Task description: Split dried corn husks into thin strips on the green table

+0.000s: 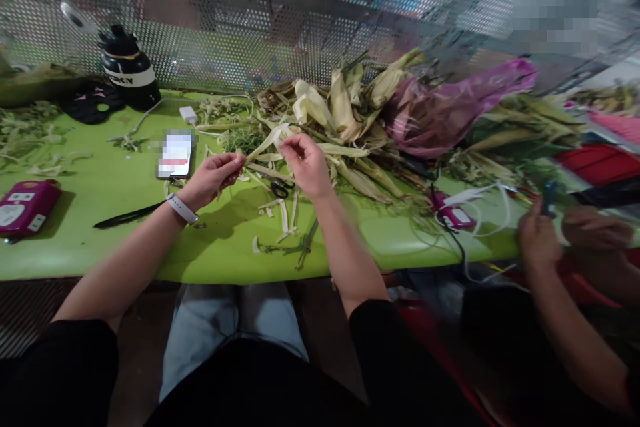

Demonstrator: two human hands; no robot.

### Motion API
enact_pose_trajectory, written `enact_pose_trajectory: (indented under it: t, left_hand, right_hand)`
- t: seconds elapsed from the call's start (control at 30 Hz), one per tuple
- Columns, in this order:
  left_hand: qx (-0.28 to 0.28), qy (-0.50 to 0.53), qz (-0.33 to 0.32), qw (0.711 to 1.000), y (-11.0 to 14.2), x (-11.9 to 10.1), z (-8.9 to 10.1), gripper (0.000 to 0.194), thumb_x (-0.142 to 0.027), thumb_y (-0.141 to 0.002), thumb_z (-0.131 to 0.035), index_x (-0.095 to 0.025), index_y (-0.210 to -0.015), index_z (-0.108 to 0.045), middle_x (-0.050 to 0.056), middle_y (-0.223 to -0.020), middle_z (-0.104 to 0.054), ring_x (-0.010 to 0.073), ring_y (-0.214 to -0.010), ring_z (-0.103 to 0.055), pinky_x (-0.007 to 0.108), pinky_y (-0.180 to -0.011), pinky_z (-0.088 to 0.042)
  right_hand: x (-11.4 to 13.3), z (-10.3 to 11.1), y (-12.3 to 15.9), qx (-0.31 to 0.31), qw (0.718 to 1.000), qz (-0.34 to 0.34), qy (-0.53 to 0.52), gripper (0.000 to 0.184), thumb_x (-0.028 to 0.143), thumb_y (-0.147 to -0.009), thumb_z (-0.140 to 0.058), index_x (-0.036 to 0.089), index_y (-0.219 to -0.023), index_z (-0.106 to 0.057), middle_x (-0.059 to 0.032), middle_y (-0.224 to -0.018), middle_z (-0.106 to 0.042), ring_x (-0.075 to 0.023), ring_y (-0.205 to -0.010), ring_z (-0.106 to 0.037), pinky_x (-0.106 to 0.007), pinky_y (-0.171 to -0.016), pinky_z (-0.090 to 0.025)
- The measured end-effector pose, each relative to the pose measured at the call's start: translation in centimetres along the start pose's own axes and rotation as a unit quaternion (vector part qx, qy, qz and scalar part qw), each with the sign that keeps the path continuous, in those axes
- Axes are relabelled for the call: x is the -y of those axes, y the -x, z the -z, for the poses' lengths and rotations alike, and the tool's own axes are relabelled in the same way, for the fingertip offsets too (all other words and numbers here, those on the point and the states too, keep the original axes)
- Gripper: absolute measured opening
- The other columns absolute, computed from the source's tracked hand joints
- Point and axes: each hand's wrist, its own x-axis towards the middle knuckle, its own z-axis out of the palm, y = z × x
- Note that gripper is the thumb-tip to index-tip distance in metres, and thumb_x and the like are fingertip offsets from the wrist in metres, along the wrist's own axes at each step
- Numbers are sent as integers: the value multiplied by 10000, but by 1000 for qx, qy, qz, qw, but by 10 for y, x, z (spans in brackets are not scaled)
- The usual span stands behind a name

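Note:
A pale strip of corn husk point(264, 147) stretches between my two hands above the green table. My left hand point(217, 177), with a white watch band at the wrist, pinches its lower left end. My right hand point(306, 163) is closed at the fingertips by the whiter upper end of the strip. Exactly how those fingertips hold it is partly hidden. Under and behind my hands lie black-handled scissors point(281, 187) and thin husk scraps point(286, 217). Behind my right hand rises a heap of corn husks point(345, 107), some pale, some dry and brown.
A lit phone point(176, 155), a white charger point(189, 115) and a black bottle point(129, 70) stand left on the green table point(200, 257). A purple power block point(29, 208) sits far left. Right are a purple bag point(435, 113), cables and another person's hands point(540, 237). Perforated metal sheeting closes the back.

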Motion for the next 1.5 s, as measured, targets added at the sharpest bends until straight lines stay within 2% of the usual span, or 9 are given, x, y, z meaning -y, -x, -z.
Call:
enact_pose_trajectory:
  t: [0.1,0.23,0.47,0.63,0.77,0.93,1.1,1.33,1.5]
  left_hand:
    - [-5,11,-12,1000,1,-1,-2,332,-406,-698,-846,-131,-797,-688,-6,-681,-588,36,-550,-479,149,-481,-356]
    - [-7,7,-6,1000,2,-2,-4,291,-374,-717,-837,-131,-754,-682,-6,-658,-583,34,-534,-468,149,-466,-341]
    - [-37,-10,-2,999,0,2,-1,290,-393,-741,-809,-137,-806,-690,0,-685,-597,45,-556,-483,163,-499,-364]
    - [31,-110,-30,993,3,1,-3,283,-388,-754,-794,-131,-813,-691,1,-679,-602,53,-558,-474,184,-532,-382]
    - [88,-170,-55,980,6,-3,-4,274,-397,-789,-756,-134,-827,-689,19,-712,-626,69,-581,-490,197,-539,-391]
    - [128,-196,-65,970,8,-6,-4,305,-437,-812,-722,-136,-807,-671,19,-701,-620,74,-576,-484,200,-534,-389]
    - [163,-205,-51,964,10,-8,-5,294,-424,-812,-724,-135,-807,-669,4,-662,-595,75,-565,-478,203,-533,-385]
    - [183,-197,-31,963,8,-1,-3,251,-382,-823,-725,-136,-820,-672,2,-666,-586,69,-564,-473,194,-521,-366]
    - [181,-171,-13,969,7,0,-3,243,-371,-810,-740,-139,-858,-683,2,-683,-595,63,-556,-462,187,-508,-356]
  right_hand:
    - [-11,0,-3,-59,998,-36,-3,432,646,-844,-602,218,-902,-601,-14,-847,-634,-155,-771,-587,-329,-777,-505]
    - [-14,-2,-3,-13,999,-46,-8,449,659,-815,-626,212,-848,-596,2,-778,-616,-143,-716,-567,-311,-731,-492]
    - [3,-4,2,31,997,-18,-73,363,588,-894,-580,226,-918,-563,14,-809,-624,-127,-762,-605,-282,-768,-485]
    - [12,-4,4,130,991,-7,6,321,522,-899,-612,202,-901,-630,-6,-811,-647,-150,-780,-595,-301,-774,-470]
    - [14,-3,4,155,986,18,54,265,454,-922,-598,201,-895,-670,-31,-876,-678,-180,-865,-594,-325,-820,-458]
    - [14,1,2,190,979,43,54,246,436,-921,-603,209,-891,-691,-30,-890,-685,-184,-886,-591,-336,-869,-451]
    - [17,4,2,235,971,36,19,250,441,-919,-605,210,-892,-696,-33,-898,-681,-185,-890,-600,-346,-857,-463]
    - [21,1,6,234,972,19,21,234,428,-907,-628,199,-935,-665,-29,-889,-654,-174,-863,-599,-337,-844,-475]
    - [25,1,8,230,971,48,51,172,365,-918,-620,206,-891,-679,-35,-879,-652,-185,-875,-591,-354,-841,-479]
